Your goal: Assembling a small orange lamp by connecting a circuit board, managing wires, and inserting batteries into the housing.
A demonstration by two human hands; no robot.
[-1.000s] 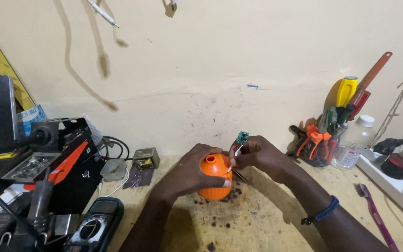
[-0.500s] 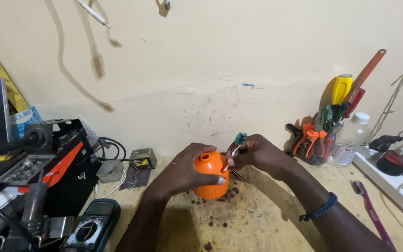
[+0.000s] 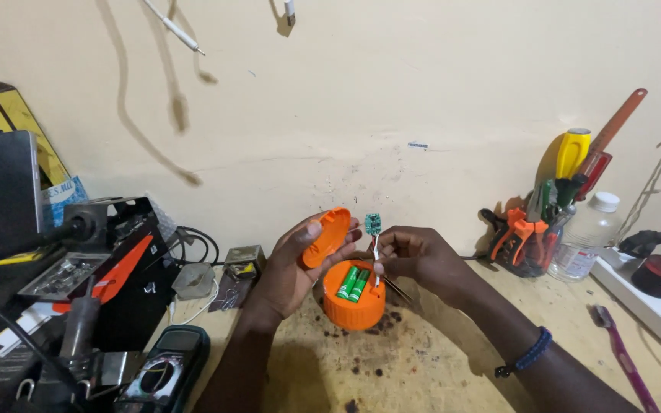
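Yellow-black box [image 3: 9,115] – far left; multimeter screen [image 3: 161,380].

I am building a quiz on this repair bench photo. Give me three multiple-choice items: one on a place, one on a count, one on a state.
1. Where is the orange lid?
A. In the left hand
B. On the multimeter
C. Inside the tool holder

2. How many green batteries show inside the orange base?
A. None
B. Two
C. Five

3. In what state is the orange case?
A. Shut in one piece
B. Open, lid lifted off the base
C. Crushed flat

Answers:
1 A: the left hand grips the lid above the base.
2 B: two green cells lie side by side in the base.
3 B: the base stands on the bench with its inside showing, while the right hand pinches the wires of a small green circuit board.
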